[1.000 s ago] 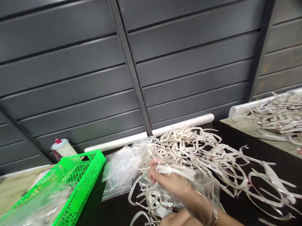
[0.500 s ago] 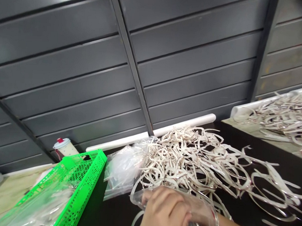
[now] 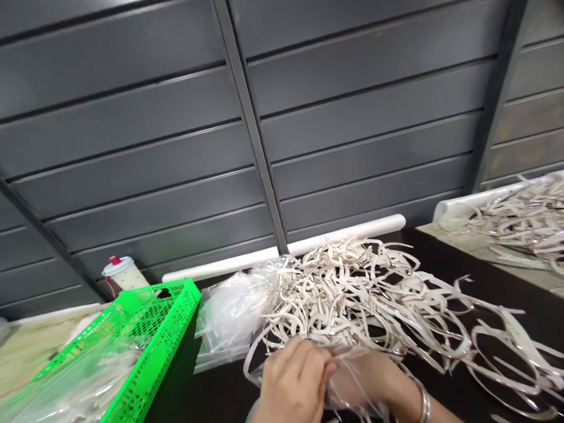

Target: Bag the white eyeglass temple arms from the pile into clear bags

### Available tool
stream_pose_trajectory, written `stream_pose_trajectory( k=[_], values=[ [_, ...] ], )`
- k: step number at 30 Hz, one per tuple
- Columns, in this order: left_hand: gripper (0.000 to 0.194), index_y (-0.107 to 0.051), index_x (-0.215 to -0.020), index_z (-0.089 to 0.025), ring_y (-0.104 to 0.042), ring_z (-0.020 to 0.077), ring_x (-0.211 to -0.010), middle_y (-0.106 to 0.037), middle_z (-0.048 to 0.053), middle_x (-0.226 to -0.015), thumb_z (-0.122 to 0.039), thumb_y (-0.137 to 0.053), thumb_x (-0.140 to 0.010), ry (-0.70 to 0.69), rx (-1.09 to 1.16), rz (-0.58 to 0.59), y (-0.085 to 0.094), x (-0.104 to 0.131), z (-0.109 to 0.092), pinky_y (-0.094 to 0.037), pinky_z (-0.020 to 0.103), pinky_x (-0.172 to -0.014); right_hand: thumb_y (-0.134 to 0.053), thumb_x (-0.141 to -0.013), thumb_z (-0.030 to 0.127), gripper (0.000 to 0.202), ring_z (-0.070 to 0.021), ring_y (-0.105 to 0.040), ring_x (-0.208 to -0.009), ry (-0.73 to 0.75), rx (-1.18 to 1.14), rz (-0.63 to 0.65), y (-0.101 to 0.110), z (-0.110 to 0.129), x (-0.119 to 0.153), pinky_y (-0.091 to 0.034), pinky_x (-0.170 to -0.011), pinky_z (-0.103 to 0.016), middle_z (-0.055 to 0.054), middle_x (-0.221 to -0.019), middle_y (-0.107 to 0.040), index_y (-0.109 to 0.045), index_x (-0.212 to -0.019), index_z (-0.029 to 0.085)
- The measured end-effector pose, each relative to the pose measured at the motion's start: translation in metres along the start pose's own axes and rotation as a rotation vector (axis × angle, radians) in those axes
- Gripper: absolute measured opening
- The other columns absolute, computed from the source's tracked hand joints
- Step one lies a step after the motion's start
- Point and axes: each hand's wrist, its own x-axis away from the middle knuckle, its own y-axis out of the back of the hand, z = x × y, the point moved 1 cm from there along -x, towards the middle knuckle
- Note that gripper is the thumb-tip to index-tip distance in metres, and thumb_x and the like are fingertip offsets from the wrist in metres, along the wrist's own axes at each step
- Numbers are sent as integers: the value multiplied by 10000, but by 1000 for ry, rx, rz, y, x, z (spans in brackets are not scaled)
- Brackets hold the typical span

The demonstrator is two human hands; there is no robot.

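My left hand [image 3: 290, 386] has its fingers closed on a clear plastic bag [image 3: 342, 382], low in the middle of the view. My right hand [image 3: 361, 377], with a silvery bangle [image 3: 423, 411] at its wrist, lies at or inside the bag and shows through the film. Its fingers are hidden behind my left hand and the plastic. Just beyond both hands spreads a tangled pile of thin, curved white bands [image 3: 334, 295] with shiny edges. Left of that pile lie flat clear bags [image 3: 233, 312].
A green perforated basket [image 3: 164, 350] holding a filled plastic bag [image 3: 92, 384] stands at left. Behind it is a cup [image 3: 127, 274] with a red cap. White tubes [image 3: 346, 233] run along the grey panelled wall [image 3: 370, 128]. More bands [image 3: 538, 223] lie at far right.
My right wrist and its bangle now show outside the bag, where plastic covered the forearm before. My left hand has shifted slightly left and up, its fingers gathered on the film.
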Motion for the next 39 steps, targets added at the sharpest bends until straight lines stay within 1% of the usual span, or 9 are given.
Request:
stream_pose_trajectory(
  k=[5,9,12,16,20,27,30,35,39],
  values=[
    [216,-535,-764,-186,-552,142,-573,-587,14,-653,-124,-392,-914,173,-8,22,7,1,18,-410,243,-530,-434,-795,80,269,-111,-404,-485,297,251,100,43,32,1,-358,-464,-211,20,-569,-538,-626,-659,211],
    [200,-541,-761,-196,-577,140,-566,-599,-7,-637,-230,-427,-922,426,100,-52,21,1,33,-432,240,-541,-450,-941,208,254,-127,-555,-610,285,180,99,76,48,6,-446,-594,-224,2,-696,-636,-701,-925,238],
    [236,-538,-742,-194,-601,151,-601,-623,-2,-646,-308,-443,-926,608,271,-166,30,2,39,-451,249,-575,-524,-929,309,199,-162,-597,-779,264,184,-27,87,42,7,-467,-729,-279,-34,-837,-661,-676,-1030,230],
    [248,-529,-747,-192,-618,164,-631,-646,3,-661,-359,-464,-919,689,497,-307,35,2,43,-482,277,-627,-653,-836,286,79,-250,-499,-1101,141,326,-273,90,26,4,-395,-935,-399,-87,-1107,-576,-696,-873,230],
    [223,-519,-752,-193,-607,145,-607,-647,-10,-652,-353,-500,-907,724,599,-356,39,1,46,-481,255,-611,-550,-892,254,182,-200,-586,-921,71,222,-293,86,24,-2,-452,-821,-343,-61,-973,-618,-644,-742,210],
    [253,-594,-698,-170,-606,146,-552,-644,-8,-567,-372,-576,-849,790,560,-211,46,2,54,-478,239,-569,-558,-880,220,186,-122,-555,-574,92,102,-472,72,33,-1,-428,-563,-247,14,-615,-593,-587,-697,201],
    [287,-573,-670,-178,-590,140,-515,-635,-14,-535,-397,-560,-856,812,571,-306,45,4,53,-473,234,-546,-575,-879,277,74,-119,-558,-569,74,-154,-508,69,27,-2,-448,-553,-242,18,-632,-592,-595,-883,206],
    [286,-528,-690,-194,-574,123,-470,-612,-42,-512,-422,-564,-858,836,637,-534,45,8,51,-464,218,-519,-793,-689,327,854,-97,-514,-612,-92,-409,-145,65,10,-15,-435,-496,-208,-56,-982,-650,-335,-1402,227],
    [264,-532,-707,-194,-568,117,-464,-607,-48,-526,-408,-575,-856,838,618,-591,48,10,54,-457,212,-506,-726,-757,377,520,-36,-484,-484,-131,-457,238,46,2,-24,-343,-371,-157,-46,-968,-647,-569,-1221,204]
  ],
)
